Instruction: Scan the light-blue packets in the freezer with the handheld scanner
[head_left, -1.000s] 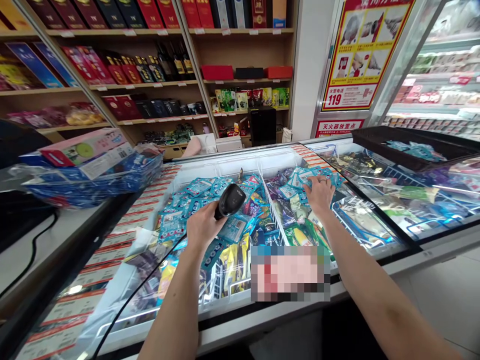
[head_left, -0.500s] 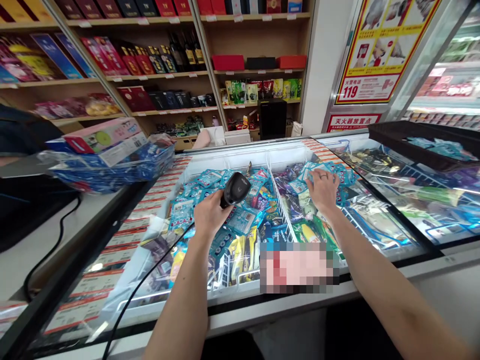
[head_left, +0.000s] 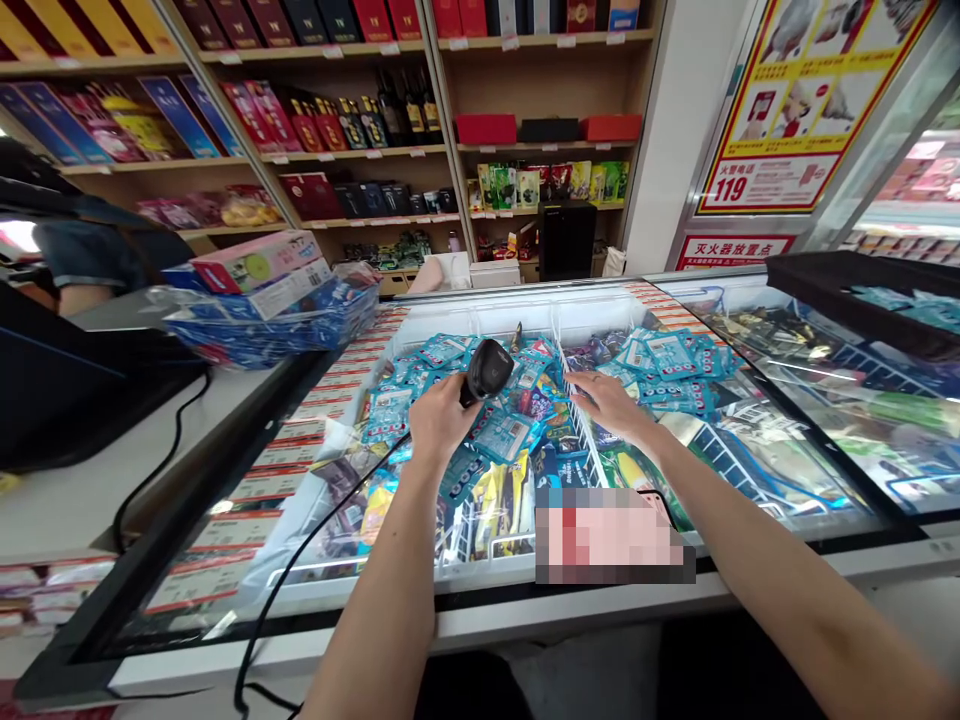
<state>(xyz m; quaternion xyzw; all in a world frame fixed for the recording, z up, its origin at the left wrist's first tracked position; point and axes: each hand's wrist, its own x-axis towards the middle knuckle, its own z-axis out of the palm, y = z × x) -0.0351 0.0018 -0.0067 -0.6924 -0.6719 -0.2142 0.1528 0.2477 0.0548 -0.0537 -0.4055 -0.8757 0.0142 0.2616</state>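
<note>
A black corded barcode scanner [head_left: 489, 370] is in my left hand [head_left: 439, 420], its head angled over the left part of a glass-topped chest freezer [head_left: 480, 605]. Fingers stretched out, my right hand [head_left: 609, 402] holds nothing and hovers near the white wire divider [head_left: 579, 425]. Blue-green packets [head_left: 504, 437] lie spread beneath the scanner. More packets of the same kind are piled on the right [head_left: 675, 355], just beyond my right hand. Yellow packages [head_left: 501, 497] show nearer to me, seen within the freezer.
A pixelated flat object [head_left: 611, 540] lies at the freezer's front edge. Boxes in blue plastic wrap [head_left: 262, 310] stand on the left counter, and the scanner's cable [head_left: 315, 535] runs down past it. A black tray [head_left: 832, 290] with packets is at right. Stocked shelves [head_left: 337, 150] line the back.
My right hand has moved left, off the right-hand pile of packets toward the wire divider. My left hand still holds the scanner. The whole view has shifted slightly.
</note>
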